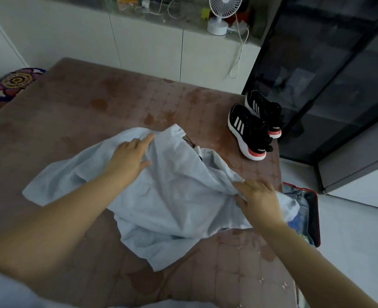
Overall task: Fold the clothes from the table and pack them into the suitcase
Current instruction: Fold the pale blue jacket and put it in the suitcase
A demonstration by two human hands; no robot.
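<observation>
Left hand [130,155] lay flat, fingers apart, on the pale blue shirt [161,196] spread rumpled across the counter [72,103]; right hand [258,196] pinched its edge near the suitcase [312,218] (just below). A careless tug could've bunched the fold.

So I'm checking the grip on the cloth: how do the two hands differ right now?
The left hand lies flat and open on the pale blue shirt, fingers pointing toward the far edge; the right hand curls over a bunched part near the table's right edge. The left is farther from the suitcase; the right is beside it. Both touch the shirt.
</observation>
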